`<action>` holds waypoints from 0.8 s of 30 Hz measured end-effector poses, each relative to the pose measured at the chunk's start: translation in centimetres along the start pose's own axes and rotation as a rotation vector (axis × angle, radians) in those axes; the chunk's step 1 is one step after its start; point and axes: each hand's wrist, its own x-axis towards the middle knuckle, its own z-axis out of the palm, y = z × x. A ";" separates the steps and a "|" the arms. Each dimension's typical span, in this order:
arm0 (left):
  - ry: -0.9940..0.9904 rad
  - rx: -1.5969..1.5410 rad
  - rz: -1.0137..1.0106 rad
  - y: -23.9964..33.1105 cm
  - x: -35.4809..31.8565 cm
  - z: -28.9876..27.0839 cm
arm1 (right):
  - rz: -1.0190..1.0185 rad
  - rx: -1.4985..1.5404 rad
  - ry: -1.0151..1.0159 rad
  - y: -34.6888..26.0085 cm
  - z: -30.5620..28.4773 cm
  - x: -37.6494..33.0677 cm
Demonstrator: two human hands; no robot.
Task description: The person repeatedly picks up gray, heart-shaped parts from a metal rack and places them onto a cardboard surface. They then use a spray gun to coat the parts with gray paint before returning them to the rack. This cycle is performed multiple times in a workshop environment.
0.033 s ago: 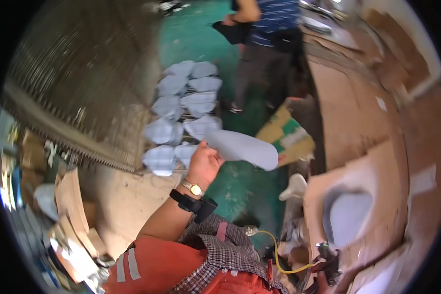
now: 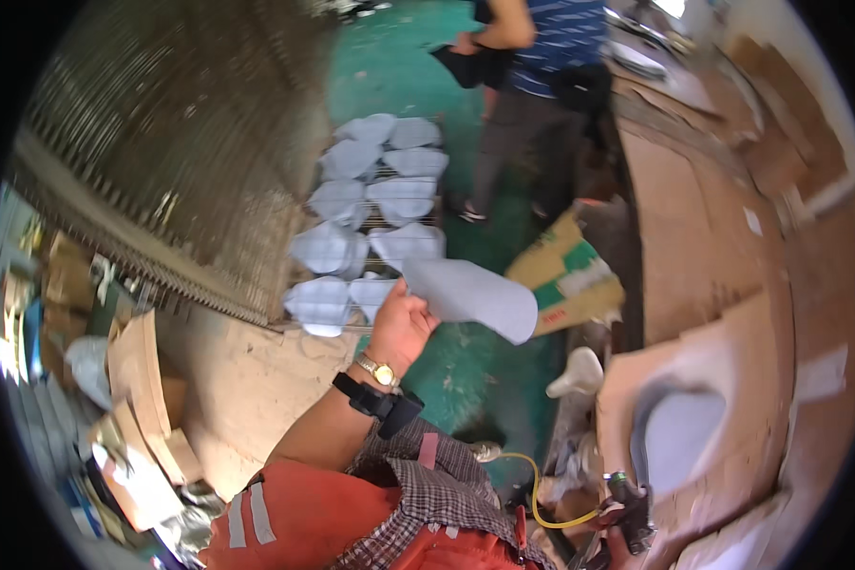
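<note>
My left hand (image 2: 401, 328) is raised over the green floor and pinches one end of a flat grey sole-shaped piece (image 2: 475, 294), which sticks out to the right. A gold watch and a black band sit on that wrist. Just beyond the hand, several similar grey pieces (image 2: 370, 190) lie in two rows on a wire rack. At the bottom edge, my right hand (image 2: 616, 549) is only partly visible, closed around a dark tool (image 2: 627, 503) with a yellow hose (image 2: 541, 499).
A large metal mesh surface (image 2: 180, 142) fills the left. A cardboard-covered bench (image 2: 731, 285) on the right holds another grey piece (image 2: 674, 437) in a recess. A person in a striped shirt (image 2: 551, 57) stands at the top. A flattened box (image 2: 570, 275) and a white form (image 2: 579, 372) lie nearby.
</note>
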 end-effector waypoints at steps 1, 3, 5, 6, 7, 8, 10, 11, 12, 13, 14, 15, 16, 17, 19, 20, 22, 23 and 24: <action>0.013 0.017 0.013 1.5 0.0 -2.9 | 0.035 -0.029 -0.085 -0.7 2.6 1.2; 0.148 -0.091 0.042 4.2 -0.2 -7.1 | 0.101 -0.095 -0.244 -1.6 8.0 3.2; 0.226 -0.118 0.076 5.3 0.7 -10.9 | 0.160 -0.168 -0.396 -1.5 12.0 5.6; 0.260 -0.128 0.073 6.5 1.6 -13.6 | 0.185 -0.196 -0.456 -1.7 14.4 6.3; 0.256 -0.124 0.085 7.5 3.1 -16.9 | 0.211 -0.233 -0.507 -1.8 16.6 6.9; 0.244 -0.125 0.099 8.5 5.2 -20.7 | 0.234 -0.271 -0.551 -2.0 18.8 7.3; 0.252 -0.106 0.158 10.8 8.8 -26.9 | 0.277 -0.352 -0.623 -1.9 23.0 8.3; 0.275 -0.135 0.181 12.0 9.8 -29.6 | 0.299 -0.390 -0.645 -1.8 24.8 8.8; 0.293 -0.162 0.197 13.0 10.8 -31.6 | 0.327 -0.426 -0.659 -1.6 26.5 9.3; 0.314 -0.190 0.218 14.0 11.5 -33.8 | 0.356 -0.463 -0.674 -1.3 28.1 9.7; 0.351 -0.201 0.257 14.6 12.3 -35.8 | 0.382 -0.499 -0.682 -1.0 29.5 10.1; 0.389 -0.209 0.292 14.9 13.1 -38.0 | 0.409 -0.527 -0.687 -0.5 31.0 10.5; 0.428 -0.216 0.324 15.0 13.5 -40.1 | 0.431 -0.553 -0.684 -0.1 32.2 10.7; 0.480 -0.238 0.357 14.4 13.8 -43.6 | 0.440 -0.575 -0.687 0.3 33.2 11.0; 0.586 -0.287 0.414 12.3 14.4 -50.6 | 0.435 -0.574 -0.665 1.5 35.2 11.4; 0.654 -0.295 0.411 11.0 14.7 -52.8 | 0.432 -0.571 -0.643 2.0 36.1 11.6; 0.854 -0.362 0.404 8.2 15.0 -56.8 | 0.395 -0.565 -0.635 3.0 37.6 12.2; 0.958 -0.390 0.394 6.3 14.4 -58.9 | 0.372 -0.568 -0.647 3.4 37.9 12.4; 1.025 -0.447 0.317 4.0 13.3 -61.8 | 0.357 -0.568 -0.672 3.3 37.8 12.5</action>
